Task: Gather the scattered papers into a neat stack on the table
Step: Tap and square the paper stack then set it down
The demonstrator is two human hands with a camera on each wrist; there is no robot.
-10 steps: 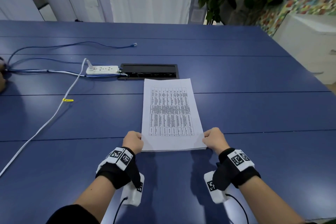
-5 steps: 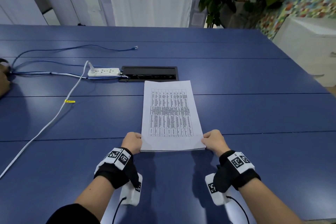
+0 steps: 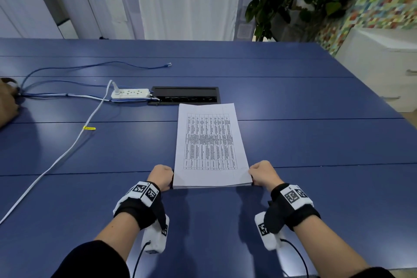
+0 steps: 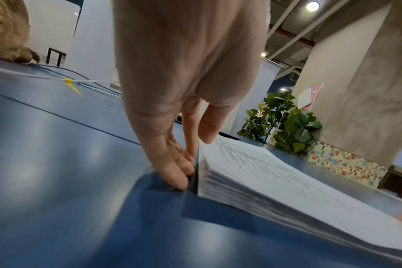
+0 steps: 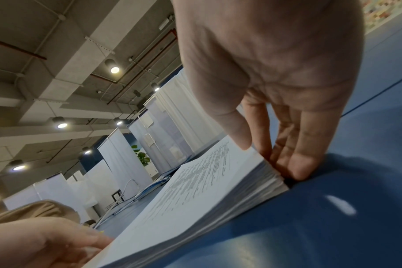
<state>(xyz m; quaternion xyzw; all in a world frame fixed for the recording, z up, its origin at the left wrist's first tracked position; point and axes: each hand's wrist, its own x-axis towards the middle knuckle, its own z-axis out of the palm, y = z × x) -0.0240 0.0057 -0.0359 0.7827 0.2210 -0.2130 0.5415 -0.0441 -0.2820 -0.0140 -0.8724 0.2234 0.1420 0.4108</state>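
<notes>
A thick stack of white papers (image 3: 211,142) with a printed table on top lies squared on the blue table (image 3: 316,142), its long side running away from me. My left hand (image 3: 161,176) is at the near left corner. In the left wrist view its straight fingers (image 4: 172,168) point down to the table against the side of the stack (image 4: 276,172), thumb near the top edge. My right hand (image 3: 261,172) mirrors it at the near right corner: fingers (image 5: 296,163) press the side of the stack (image 5: 195,190), and the thumb touches the top sheet.
Just beyond the stack lies a black cable hatch (image 3: 186,95), with a white power strip (image 3: 130,93) to its left. A white cable (image 3: 67,153) and blue cables (image 3: 101,66) cross the left half. A brown bag (image 3: 6,101) sits at the left edge.
</notes>
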